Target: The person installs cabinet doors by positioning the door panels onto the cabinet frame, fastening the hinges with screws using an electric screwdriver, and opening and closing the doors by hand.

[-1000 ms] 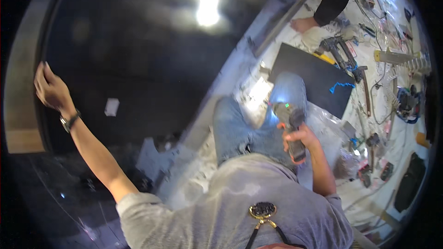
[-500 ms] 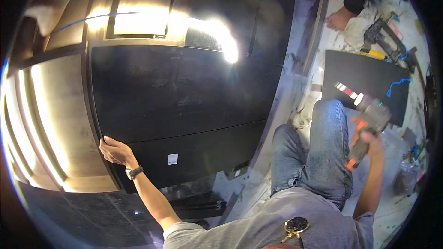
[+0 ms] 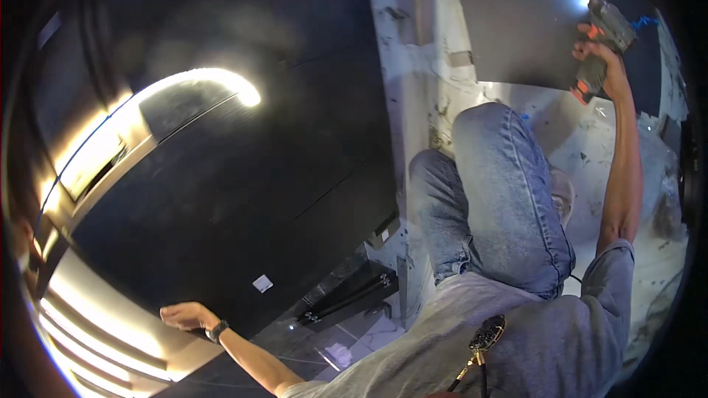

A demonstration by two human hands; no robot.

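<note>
While a wide black panel [image 3: 243, 177] fills most of the view, a person kneels beside it in jeans [image 3: 501, 199] on a pale marbled floor [image 3: 413, 74]. Farther out lies 1 dark board [image 3: 516, 29], smaller than the panel. Over it, the right hand [image 3: 601, 55] is wrapped around a drill [image 3: 601, 37], its work light lit. Low at the panel's edge, the left hand [image 3: 186, 315] rests flat, fingers spread, a watch [image 3: 216, 331] on the wrist.

Dark flat board [image 3: 523, 26] on pale floor [image 3: 442, 96], small white tag [image 3: 262, 283]
</note>
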